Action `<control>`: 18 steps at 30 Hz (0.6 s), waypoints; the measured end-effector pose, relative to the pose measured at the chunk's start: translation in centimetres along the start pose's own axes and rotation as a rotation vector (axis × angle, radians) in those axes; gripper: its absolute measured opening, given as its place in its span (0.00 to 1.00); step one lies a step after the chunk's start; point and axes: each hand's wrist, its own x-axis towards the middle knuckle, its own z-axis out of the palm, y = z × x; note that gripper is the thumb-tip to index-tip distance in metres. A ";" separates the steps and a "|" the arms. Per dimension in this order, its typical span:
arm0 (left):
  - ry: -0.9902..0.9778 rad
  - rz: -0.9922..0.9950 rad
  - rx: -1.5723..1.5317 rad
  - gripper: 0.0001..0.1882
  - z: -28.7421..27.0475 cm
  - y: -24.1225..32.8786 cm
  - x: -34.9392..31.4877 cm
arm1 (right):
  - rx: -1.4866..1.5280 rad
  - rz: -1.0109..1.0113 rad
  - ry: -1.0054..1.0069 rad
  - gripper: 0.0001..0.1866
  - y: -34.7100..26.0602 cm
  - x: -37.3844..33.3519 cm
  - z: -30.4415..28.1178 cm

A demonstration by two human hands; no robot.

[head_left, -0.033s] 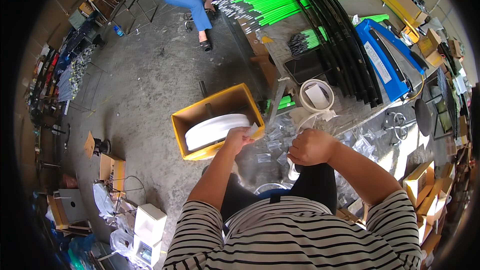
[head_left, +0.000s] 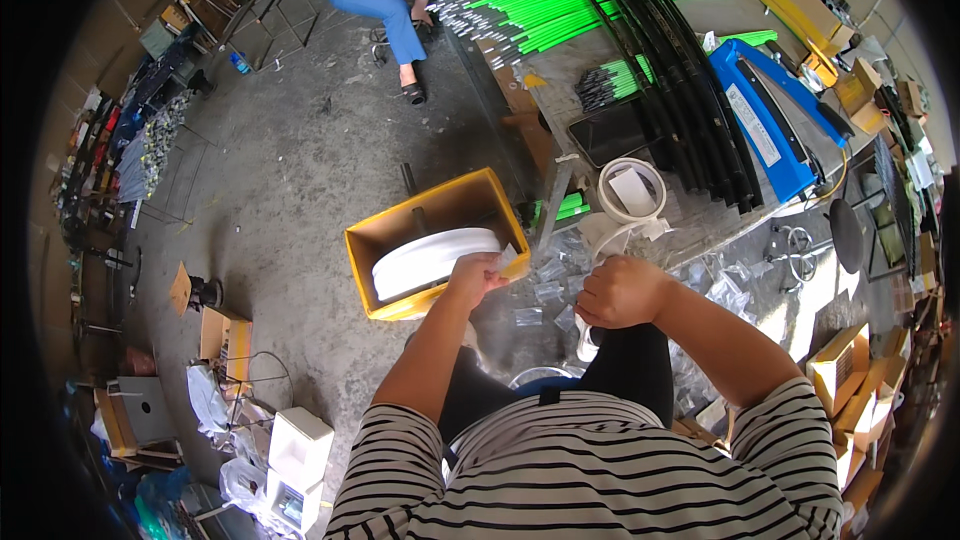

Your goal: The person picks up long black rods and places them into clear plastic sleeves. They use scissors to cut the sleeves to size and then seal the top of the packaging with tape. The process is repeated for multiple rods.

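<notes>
My left hand (head_left: 474, 282) is at the near right side of a yellow-edged cardboard box (head_left: 360, 265), its fingers closed in a pinch. A small white slip (head_left: 507, 257) shows at its fingertips. Inside the box, a large white reel (head_left: 435, 258) sits on edge around a dark bar. To the right, my right hand (head_left: 622, 292) is closed in a fist above my right leg. Whatever it holds is hidden by the fingers. Just beyond the fist, a pale band (head_left: 605, 238) hangs below a white ring-shaped roll (head_left: 606, 198), which has a white card (head_left: 631, 192) inside it.
Bright green rods (head_left: 560, 0) and black tubes (head_left: 690, 110) cover the table at upper right, beside a blue sealer-like machine (head_left: 755, 120). Clear plastic bags (head_left: 728, 292) litter the floor near my right arm. A seated person (head_left: 375, 5) is beyond the box. White boxes (head_left: 298, 445) stand at lower left.
</notes>
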 end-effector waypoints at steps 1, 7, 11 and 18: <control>0.005 -0.015 -0.018 0.12 1.3 1.3 -1.9 | -0.018 -0.028 0.006 0.09 0.1 -0.1 0.2; -0.080 0.175 0.020 0.10 3.9 7.0 -11.5 | -0.011 -0.013 0.231 0.08 -2.1 1.3 -2.1; -0.198 0.193 -0.008 0.10 7.7 11.0 -18.7 | 0.299 0.437 0.769 0.09 -6.0 8.2 -4.9; -0.354 0.541 0.091 0.14 9.1 14.0 -25.3 | 1.335 0.590 0.653 0.06 -6.2 8.6 -9.6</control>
